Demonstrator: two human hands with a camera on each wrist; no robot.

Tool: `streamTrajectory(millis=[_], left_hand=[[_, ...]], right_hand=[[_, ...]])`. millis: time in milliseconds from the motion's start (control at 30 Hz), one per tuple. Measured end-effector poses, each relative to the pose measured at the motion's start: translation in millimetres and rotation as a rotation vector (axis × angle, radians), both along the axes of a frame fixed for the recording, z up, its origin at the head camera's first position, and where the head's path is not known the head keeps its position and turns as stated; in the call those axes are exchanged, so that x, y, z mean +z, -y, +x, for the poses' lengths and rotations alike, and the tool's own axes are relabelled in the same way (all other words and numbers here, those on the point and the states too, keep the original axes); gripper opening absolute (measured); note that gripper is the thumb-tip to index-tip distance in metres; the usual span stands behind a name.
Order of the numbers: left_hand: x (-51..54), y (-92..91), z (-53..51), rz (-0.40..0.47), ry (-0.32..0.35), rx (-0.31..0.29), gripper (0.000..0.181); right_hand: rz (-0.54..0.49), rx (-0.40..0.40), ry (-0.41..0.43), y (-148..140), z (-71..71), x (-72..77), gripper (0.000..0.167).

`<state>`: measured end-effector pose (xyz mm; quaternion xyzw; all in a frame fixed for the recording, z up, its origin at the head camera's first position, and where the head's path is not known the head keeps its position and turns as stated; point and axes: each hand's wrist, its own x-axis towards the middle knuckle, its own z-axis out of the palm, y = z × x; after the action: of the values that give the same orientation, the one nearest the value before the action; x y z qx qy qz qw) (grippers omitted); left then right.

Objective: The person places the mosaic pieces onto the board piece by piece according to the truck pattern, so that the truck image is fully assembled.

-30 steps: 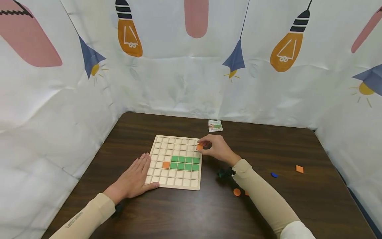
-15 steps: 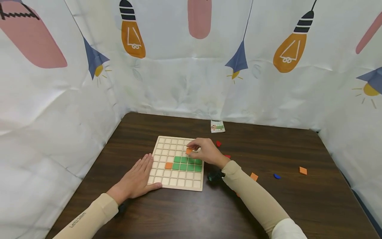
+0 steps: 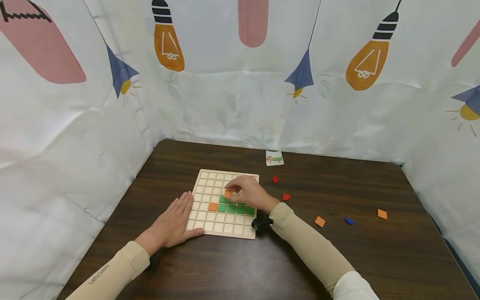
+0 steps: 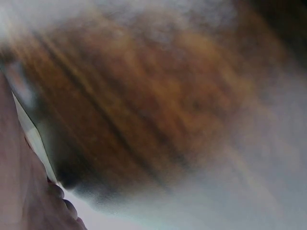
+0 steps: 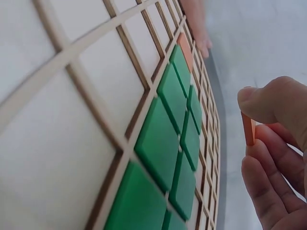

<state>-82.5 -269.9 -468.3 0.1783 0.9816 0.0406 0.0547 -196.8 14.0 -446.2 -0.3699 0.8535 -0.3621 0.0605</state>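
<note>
Orange tile [image 3: 228, 193] has travelled left over the grid board [image 3: 211, 176], from the right edge to roughly the middle.
Right hand [image 3: 247, 194] has it pinched between thumb and fingers, near the left end of the green tiles' [image 3: 231, 208] far row. Left hand [image 3: 170, 223] lies flat along the board's left edge, fingers straight, gripping nothing, thumb at the near-left corner.

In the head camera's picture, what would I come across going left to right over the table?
The left hand → orange tile on the board → right hand with its pinched tile → lower red piece → loose orange tile → blue piece → rightmost orange tile.
</note>
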Motion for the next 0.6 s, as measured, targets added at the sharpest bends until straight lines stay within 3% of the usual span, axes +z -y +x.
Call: streamTrajectory(millis=[600], left_hand=[[-1.8, -0.6, 0.4, 0.004, 0.008, 0.000, 0.113]], right_hand=[[0.050, 0.033, 0.007, 33.7, -5.5, -8.7, 0.033]])
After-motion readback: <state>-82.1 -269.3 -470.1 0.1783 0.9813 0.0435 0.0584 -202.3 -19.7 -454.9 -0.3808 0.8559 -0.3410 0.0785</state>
